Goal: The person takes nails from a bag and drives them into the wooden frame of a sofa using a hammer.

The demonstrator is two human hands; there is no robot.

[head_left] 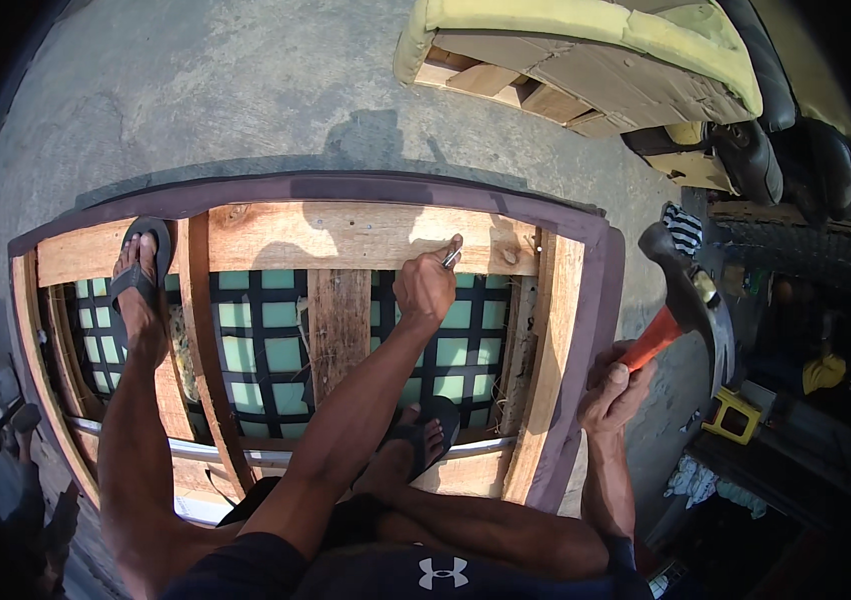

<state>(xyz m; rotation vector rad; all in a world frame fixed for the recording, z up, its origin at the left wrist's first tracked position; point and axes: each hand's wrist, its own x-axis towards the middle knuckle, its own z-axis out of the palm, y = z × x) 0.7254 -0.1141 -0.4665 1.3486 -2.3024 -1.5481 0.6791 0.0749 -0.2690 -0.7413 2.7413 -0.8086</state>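
Observation:
My left hand point(425, 287) is closed in a pinch on a short shiny nail point(451, 259), held against the wide far board point(331, 232) of a wooden frame. Off the frame's right side, my right hand point(618, 390) grips the orange handle point(654, 338) of a claw hammer, its dark metal head point(684, 285) raised. Dark purple fabric point(366, 188) wraps the frame's outer edge. Inside the frame, black woven straps point(270, 315) cross over pale green padding point(239, 354). A wooden crosspiece point(339, 320) runs down the middle.
My sandalled left foot point(141, 265) stands on the frame's left part, the other foot point(428, 440) on its near side. A yellow foam-padded wooden piece point(586, 60) lies at the far right. Dark shoes point(751, 165) and a yellow plastic object point(731, 415) are at the right. Concrete floor point(196, 90) surrounds the frame.

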